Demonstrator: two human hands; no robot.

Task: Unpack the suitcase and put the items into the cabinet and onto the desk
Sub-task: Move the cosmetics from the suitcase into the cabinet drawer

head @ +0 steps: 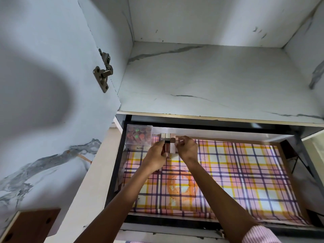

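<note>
Standing small silver-capped brown cosmetic tubes (168, 139) at the far left corner of the plaid-cloth surface (245, 172), beside the clear plastic box (139, 135): left hand (157, 154) grips one, right hand (187, 146) pinches another. They're narrow, so one nudge probably topples the row.

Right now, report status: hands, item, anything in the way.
Left hand grips reddish-brown cosmetic tube. Right hand at pale tube beside it, grip unclear. Clear plastic box close left, not blocking.
</note>
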